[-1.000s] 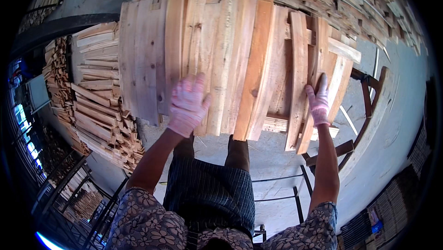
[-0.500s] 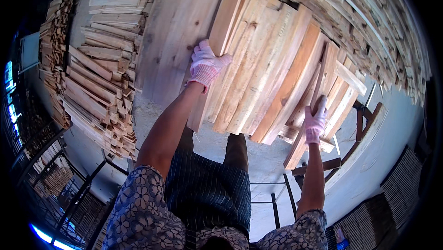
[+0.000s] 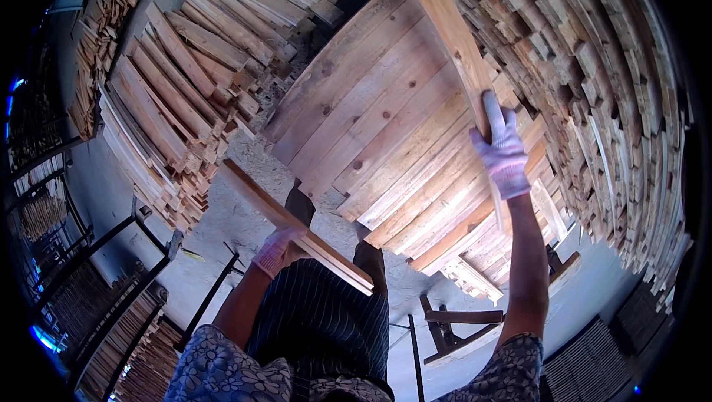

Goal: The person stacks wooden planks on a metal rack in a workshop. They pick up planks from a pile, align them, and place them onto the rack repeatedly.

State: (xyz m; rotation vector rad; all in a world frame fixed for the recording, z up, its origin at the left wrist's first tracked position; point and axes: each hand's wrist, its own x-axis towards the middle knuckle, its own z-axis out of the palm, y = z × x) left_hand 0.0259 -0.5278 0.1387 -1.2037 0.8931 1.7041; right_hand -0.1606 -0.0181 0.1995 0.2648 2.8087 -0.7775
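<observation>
In a pinkish-white knit glove, my left hand [image 3: 280, 251] is closed around a narrow wooden plank [image 3: 326, 254], held in front of my striped apron. A lengthwise line on its near end suggests two pieces lying together, but I cannot tell for sure. My right hand [image 3: 503, 146], gloved the same way, grips a longer wooden board [image 3: 460, 42] that slants over the right part of a layer of planks. Those planks [image 3: 378, 116] lie side by side, pale with dark knots. Part of the layer is hidden behind the right hand and its board.
Tall stacks of rough boards [image 3: 571, 98] rise along the right. At the left lie piles of loose wooden strips [image 3: 170, 98], beside dark metal rails [image 3: 96, 268]. A low wooden frame [image 3: 463, 318] stands at the lower right on the pale floor [image 3: 237, 213].
My left hand has come off the plank layer, down toward my body, with a plank in it. The right hand and its board have shifted farther forward. The view has turned.
</observation>
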